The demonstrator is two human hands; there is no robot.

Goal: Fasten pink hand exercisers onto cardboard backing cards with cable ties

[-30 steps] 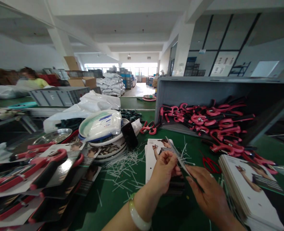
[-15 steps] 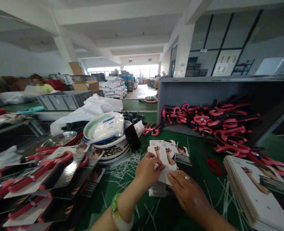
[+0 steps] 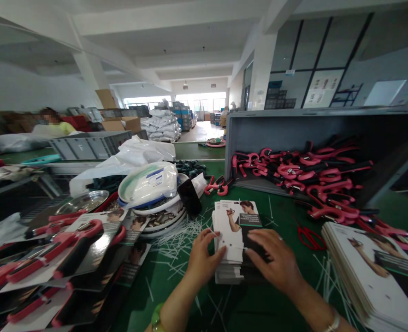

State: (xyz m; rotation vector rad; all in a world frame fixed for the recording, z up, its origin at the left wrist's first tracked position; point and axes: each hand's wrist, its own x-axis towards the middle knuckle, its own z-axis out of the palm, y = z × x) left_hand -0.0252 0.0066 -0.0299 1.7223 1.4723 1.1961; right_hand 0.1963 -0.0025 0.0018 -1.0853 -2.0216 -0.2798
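A stack of printed cards [image 3: 233,237] lies on the green table in front of me, its top card showing small holes. At the left edge of the stack is my left hand [image 3: 202,258], its thumb and index finger apart, with the thumb tip at the card. My right hand [image 3: 274,260] reaches over the dark right side of the cards, thumb and fingers spread. Short white ends, seemingly of a thin tie, show near the fingertips of both hands. Many loose white ties [image 3: 179,237] are scattered left of the stack.
On the left are carded red-and-black pliers [image 3: 72,244] in a pile. Plates in plastic [image 3: 151,184] and a black phone [image 3: 190,198] sit behind. A grey crate [image 3: 314,113] of pliers, red scissors [image 3: 309,235] and another card stack [image 3: 373,272] are on the right. A person sits far left.
My hands have moved apart from the middle of the cards to their two sides. The fingers have opened, and the top cards now lie more neatly together.
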